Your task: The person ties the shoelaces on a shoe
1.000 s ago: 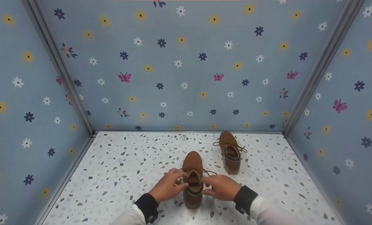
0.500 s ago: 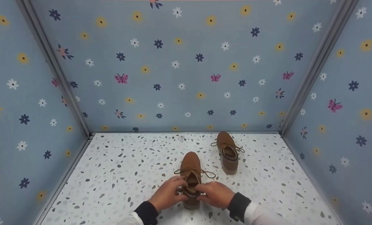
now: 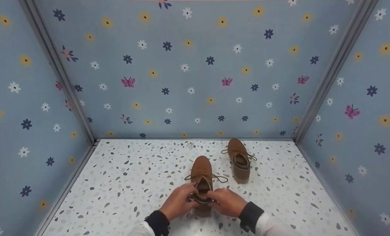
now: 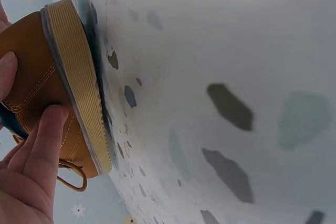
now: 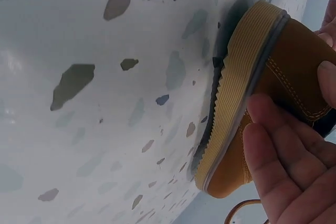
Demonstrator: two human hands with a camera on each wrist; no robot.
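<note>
A brown lace-up ankle shoe (image 3: 201,167) points its toe at the back wall, with its laces tied in a bow. My left hand (image 3: 180,200) holds the left side of its ankle collar near the heel. On the opposite side, my right hand (image 3: 228,202) grips the collar with the thumb at the rim. Both wrist views show fingers (image 4: 50,124) against the brown upper and a ridged tan sole (image 5: 239,66). A dark gap lies under the heel end, which looks slightly raised. The heel's back is partly hidden by the hands.
A matching brown shoe (image 3: 241,173) stands farther back to the right, its toe near the back wall (image 3: 195,98). Flower-patterned panels (image 3: 365,131) enclose the speckled white floor (image 3: 132,180) on the left, right and back.
Both hands have shifted back along the collar toward the heel and taken hold there. The held shoe has moved slightly forward since half a second ago. The other shoe stays put.
</note>
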